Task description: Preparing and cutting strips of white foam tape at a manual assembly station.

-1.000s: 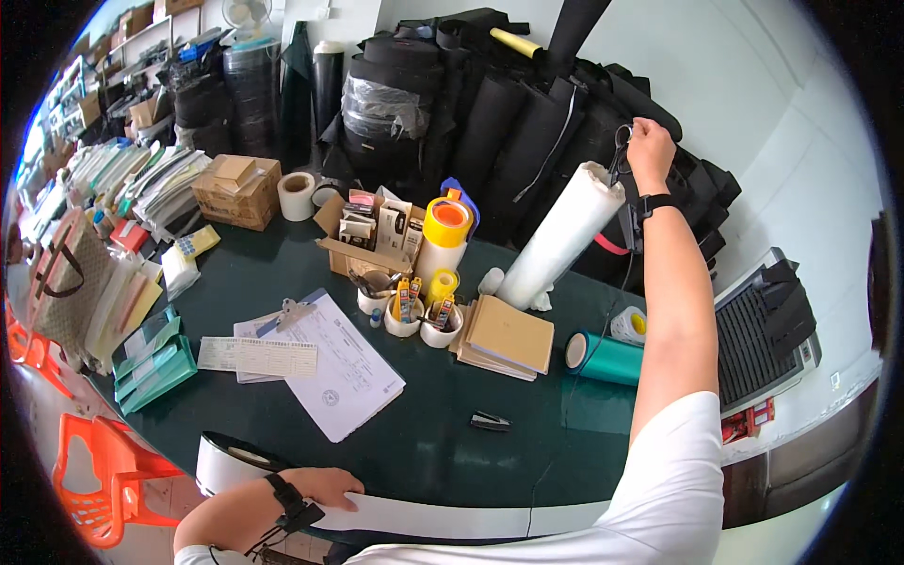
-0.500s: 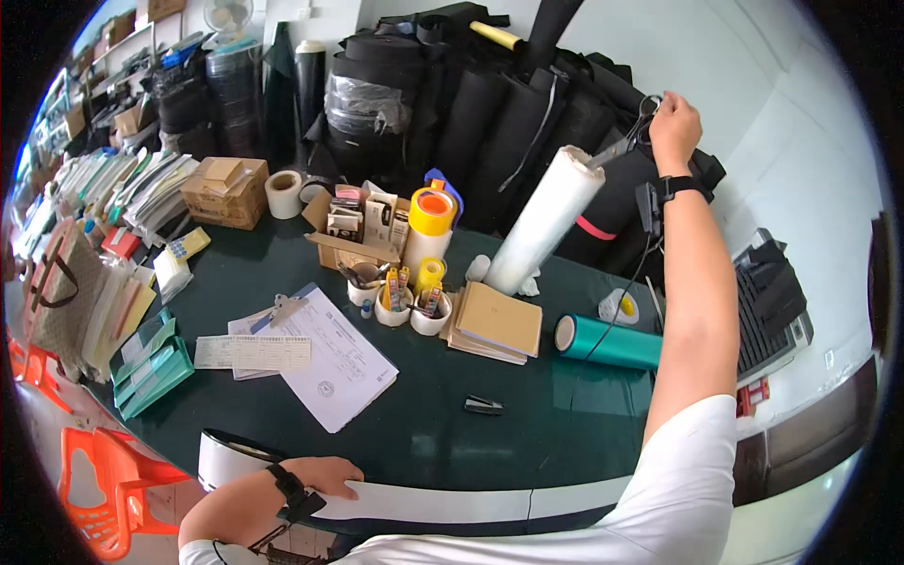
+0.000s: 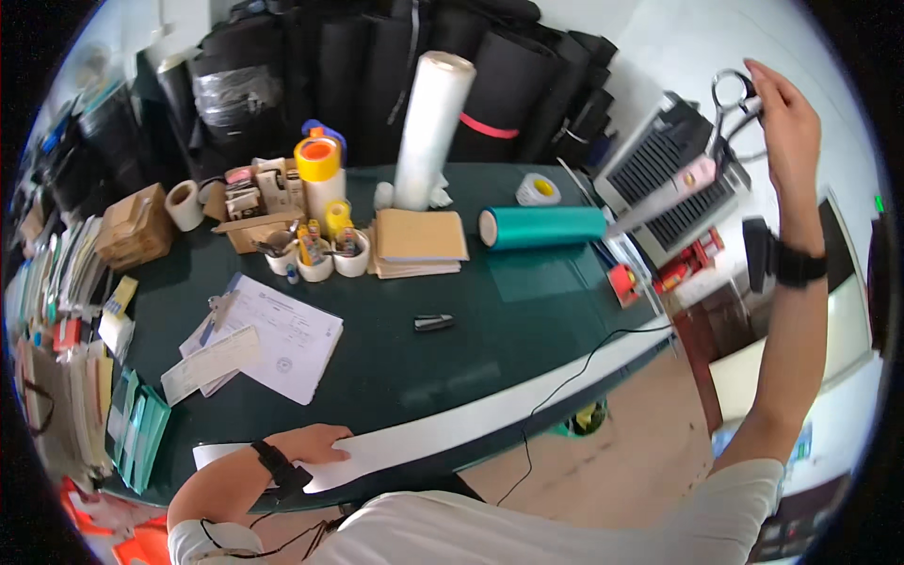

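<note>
A long white strip (image 3: 490,409) runs along the near edge of the dark green table (image 3: 395,372) and reaches its right end. My left hand (image 3: 315,443) lies palm down on the strip near its left end, with the fingers stretched out and the thumb apart. At the upper right, my right hand (image 3: 789,118) grips large metal scissors (image 3: 695,177) by the handles. Their blades point down and left, past the end of a green roll. The scissors are away from the strip. A thin black cable (image 3: 589,363) crosses over the strip.
A teal-green roll (image 3: 544,227) and an upright white roll (image 3: 433,132) stand or lie toward the back. A stapler (image 3: 433,322) lies mid-table. Papers (image 3: 282,339) and green folders (image 3: 141,433) are left. Pen cups (image 3: 314,262) stand behind; a grey machine (image 3: 659,165) sits beyond the right edge.
The view has swung to the right. The scissors, earlier beside the top of the upright white roll, are now right of the table. My left hand stays on the strip.
</note>
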The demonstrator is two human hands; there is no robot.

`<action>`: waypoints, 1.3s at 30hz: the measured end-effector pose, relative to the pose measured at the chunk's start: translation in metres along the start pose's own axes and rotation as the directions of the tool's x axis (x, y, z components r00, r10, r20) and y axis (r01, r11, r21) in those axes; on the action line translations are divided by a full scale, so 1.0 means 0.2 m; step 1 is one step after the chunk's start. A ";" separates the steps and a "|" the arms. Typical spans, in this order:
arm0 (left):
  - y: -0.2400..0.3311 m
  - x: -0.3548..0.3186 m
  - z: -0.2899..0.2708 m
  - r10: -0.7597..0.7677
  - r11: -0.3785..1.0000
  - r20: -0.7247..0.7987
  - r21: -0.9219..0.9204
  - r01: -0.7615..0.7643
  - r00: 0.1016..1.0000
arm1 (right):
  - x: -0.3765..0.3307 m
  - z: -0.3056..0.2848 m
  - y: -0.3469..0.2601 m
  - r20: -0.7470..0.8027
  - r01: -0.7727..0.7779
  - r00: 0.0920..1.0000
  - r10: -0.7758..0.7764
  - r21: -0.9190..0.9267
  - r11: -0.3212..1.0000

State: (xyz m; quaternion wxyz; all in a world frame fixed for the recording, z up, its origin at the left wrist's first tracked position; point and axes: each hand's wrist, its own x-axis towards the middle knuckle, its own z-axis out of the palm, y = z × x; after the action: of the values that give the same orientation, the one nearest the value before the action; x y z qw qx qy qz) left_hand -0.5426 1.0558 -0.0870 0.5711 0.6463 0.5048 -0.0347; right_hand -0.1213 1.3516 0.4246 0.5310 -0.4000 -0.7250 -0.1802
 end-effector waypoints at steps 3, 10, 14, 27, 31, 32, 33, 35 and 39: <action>0.01 0.00 0.00 -0.016 0.998 0.006 0.061 0.016 1.000 | -0.33 -0.35 -0.10 0.146 -0.114 0.981 0.124 -0.072 0.991; 0.12 -0.08 0.00 -0.086 0.995 -0.040 0.044 0.088 0.995 | -1.31 -0.83 -0.39 0.305 -0.477 0.822 0.482 -0.095 0.874; 0.21 -0.10 0.01 -0.109 0.994 -0.088 0.014 0.110 0.990 | -1.78 -0.95 -0.40 0.358 -0.694 0.668 0.653 -0.017 0.720; 0.89 0.03 0.09 0.330 0.929 0.001 -0.175 -0.325 0.944 | -2.25 -0.64 -0.37 -0.127 -0.633 0.721 0.681 0.277 0.723; 1.22 0.25 0.45 0.354 0.150 -0.045 -0.983 -0.104 0.934 | -2.42 -0.50 -0.59 0.055 -0.500 0.842 0.537 0.454 0.737; 1.24 0.28 0.46 0.350 0.155 -0.031 -0.984 -0.091 0.936 | -2.48 -0.48 -0.60 0.141 -0.367 0.930 0.340 0.428 0.826; 1.24 0.32 0.43 0.312 0.179 -0.129 -0.965 -0.191 0.941 | -2.53 -0.48 -0.65 0.287 -0.437 0.896 0.337 0.445 0.782; 1.23 0.37 0.38 0.245 0.238 -0.326 -0.893 -0.383 0.913 | -2.64 -0.46 -0.70 0.429 -0.517 0.839 0.334 0.442 0.733; 1.19 0.37 0.36 0.159 0.602 -0.434 -0.670 -0.435 0.887 | -2.76 -0.36 -0.74 0.724 -0.809 0.494 0.482 0.586 -0.050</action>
State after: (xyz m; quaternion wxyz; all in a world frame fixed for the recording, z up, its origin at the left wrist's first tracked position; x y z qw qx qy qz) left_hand -0.3042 1.0839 0.0101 0.6904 0.4235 0.4445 0.3827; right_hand -0.1263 0.9960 -0.0283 0.5514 -0.3557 -0.4734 0.5876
